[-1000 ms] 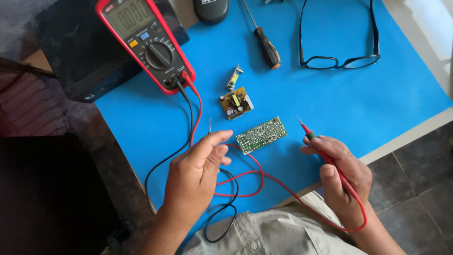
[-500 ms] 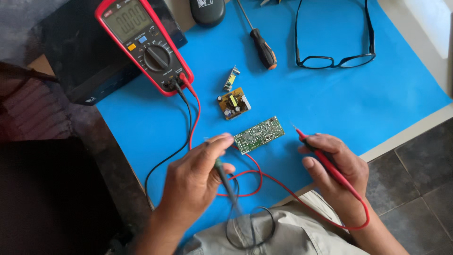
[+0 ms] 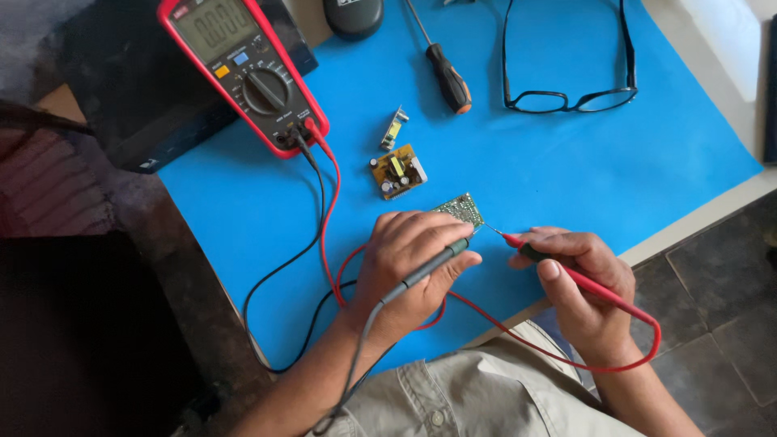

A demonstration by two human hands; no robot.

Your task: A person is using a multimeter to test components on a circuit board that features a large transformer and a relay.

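Probing is underway: left hand (image 3: 409, 271) pinching the black probe (image 3: 429, 265), right hand (image 3: 583, 287) pinching the red probe (image 3: 566, 271), tips meeting the board (image 3: 461, 210) (near mat (image 3: 566, 178) edge); next calls for steady contact.

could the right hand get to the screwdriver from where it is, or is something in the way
Probably yes: the blue mat between the right hand and the screwdriver looks bare, though the hand holds the red probe.
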